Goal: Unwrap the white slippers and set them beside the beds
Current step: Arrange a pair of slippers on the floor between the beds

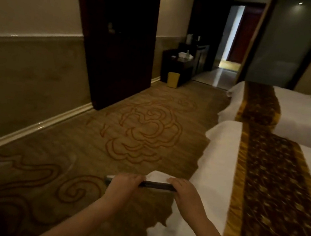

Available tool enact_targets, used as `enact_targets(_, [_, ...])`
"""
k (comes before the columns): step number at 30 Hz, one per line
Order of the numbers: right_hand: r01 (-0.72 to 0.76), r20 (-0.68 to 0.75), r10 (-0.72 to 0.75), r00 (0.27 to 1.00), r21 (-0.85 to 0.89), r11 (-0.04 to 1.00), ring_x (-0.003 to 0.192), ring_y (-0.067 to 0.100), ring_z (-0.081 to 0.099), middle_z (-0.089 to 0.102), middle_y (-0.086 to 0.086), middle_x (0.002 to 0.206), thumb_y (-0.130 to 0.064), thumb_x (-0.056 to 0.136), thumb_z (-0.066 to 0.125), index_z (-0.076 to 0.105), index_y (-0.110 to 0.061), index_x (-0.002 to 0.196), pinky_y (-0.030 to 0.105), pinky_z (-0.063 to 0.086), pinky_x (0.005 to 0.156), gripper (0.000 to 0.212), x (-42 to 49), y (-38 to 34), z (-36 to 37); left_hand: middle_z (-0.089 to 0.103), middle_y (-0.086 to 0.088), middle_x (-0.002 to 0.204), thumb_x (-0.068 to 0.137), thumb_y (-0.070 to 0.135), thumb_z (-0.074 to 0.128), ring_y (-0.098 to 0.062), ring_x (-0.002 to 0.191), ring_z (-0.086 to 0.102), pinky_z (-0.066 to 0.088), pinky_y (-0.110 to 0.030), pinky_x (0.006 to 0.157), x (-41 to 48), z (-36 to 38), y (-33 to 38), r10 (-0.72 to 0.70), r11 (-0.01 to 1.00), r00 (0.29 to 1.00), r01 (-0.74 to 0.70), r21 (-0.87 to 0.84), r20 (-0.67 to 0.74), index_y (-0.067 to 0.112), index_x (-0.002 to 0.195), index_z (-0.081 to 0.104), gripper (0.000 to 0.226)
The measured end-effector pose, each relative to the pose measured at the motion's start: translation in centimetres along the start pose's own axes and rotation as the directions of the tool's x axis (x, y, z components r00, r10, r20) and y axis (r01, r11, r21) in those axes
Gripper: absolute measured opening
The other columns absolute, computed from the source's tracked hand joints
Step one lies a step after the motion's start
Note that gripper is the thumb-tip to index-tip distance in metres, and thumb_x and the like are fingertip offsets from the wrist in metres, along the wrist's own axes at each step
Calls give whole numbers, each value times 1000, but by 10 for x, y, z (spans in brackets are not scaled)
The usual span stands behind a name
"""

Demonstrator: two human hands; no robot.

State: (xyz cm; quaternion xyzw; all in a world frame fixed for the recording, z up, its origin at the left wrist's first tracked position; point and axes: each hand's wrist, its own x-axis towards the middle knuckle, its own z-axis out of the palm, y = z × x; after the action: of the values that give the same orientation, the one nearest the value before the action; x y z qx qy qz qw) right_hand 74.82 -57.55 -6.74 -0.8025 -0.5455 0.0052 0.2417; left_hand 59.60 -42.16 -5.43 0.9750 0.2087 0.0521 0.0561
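Observation:
I hold a flat pack of white slippers (157, 178) with a dark band across it, out in front of me above the carpet. My left hand (124, 186) grips its left end and my right hand (185, 194) grips its right end. The pack hangs just left of the near bed (217, 166), which has white sheets and a gold and brown runner. A second bed (298, 116) of the same kind lies beyond it on the right. Whether the wrapping is still on the slippers is unclear.
Patterned carpet (139, 127) runs along the foot of both beds. A dark wardrobe (119, 38) stands against the left wall. Farther back are a yellow bin (173, 79), a dark side table (178, 65) with white items, and an open doorway (233, 38).

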Motion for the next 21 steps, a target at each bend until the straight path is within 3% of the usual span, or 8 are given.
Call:
enact_targets(1, [-8, 48, 6, 999, 53, 999, 108, 20, 60, 66, 4, 116, -10, 85, 60, 63, -15, 114, 28, 45, 94, 30, 21, -5, 6, 65, 0, 116, 91, 38, 43, -18, 100, 62, 45, -29, 82, 7, -6, -22, -10, 1000, 1000, 10, -12, 26, 27, 120, 52, 32])
enact_targets(3, [-17, 141, 0, 990, 118, 993, 110, 14, 55, 63, -1, 118, -21, 92, 50, 60, -22, 118, 17, 39, 91, 27, 59, -10, 15, 68, -1, 110, 90, 42, 45, -21, 97, 63, 46, -30, 78, 21, -15, -60, -9, 998, 996, 14, -61, 84, 28, 118, 55, 33])
enact_targets(5, [-34, 230, -7, 973, 175, 984, 104, 10, 56, 64, -5, 112, -26, 91, 52, 61, -26, 114, 10, 38, 80, 24, 99, -6, 19, 68, -3, 110, 89, 45, 46, -22, 99, 62, 45, -31, 76, 45, -17, -94, -13, 993, 996, 23, -113, 88, 26, 117, 57, 35])
enact_targets(8, [-64, 292, 3, 956, 197, 978, 100, 3, 55, 61, -12, 108, -27, 90, 55, 61, -28, 112, 6, 37, 77, 23, 165, 12, 33, 69, -5, 103, 89, 46, 47, -23, 93, 62, 39, -31, 66, 94, -8, -136, -10, 992, 999, 15, -126, 39, 20, 109, 60, 35])
enact_targets(11, [-96, 316, 30, 948, 194, 976, 98, 0, 51, 59, -13, 109, -28, 90, 55, 60, -27, 114, 10, 38, 81, 24, 230, 39, 63, 68, -7, 99, 89, 45, 47, -26, 90, 61, 38, -32, 64, 154, 14, -175, -11, 993, 999, 16, -113, 43, 17, 102, 59, 33])
enact_targets(17, [-150, 356, 63, 932, 222, 963, 106, 9, 53, 61, -4, 116, -26, 92, 51, 60, -23, 116, 27, 45, 91, 26, 383, 105, 108, 67, -3, 107, 89, 41, 47, -21, 96, 60, 43, -31, 72, 321, 44, -254, 17, 991, 993, -2, -132, 114, 21, 106, 58, 28])
enact_targets(21, [-157, 395, 89, 915, 145, 977, 110, 17, 54, 61, 5, 120, -25, 92, 49, 58, -15, 118, 27, 40, 89, 29, 486, 147, 103, 66, -4, 113, 90, 38, 48, -22, 101, 60, 46, -33, 78, 428, 32, -287, 4, 991, 989, 16, -132, 148, 20, 113, 58, 31])
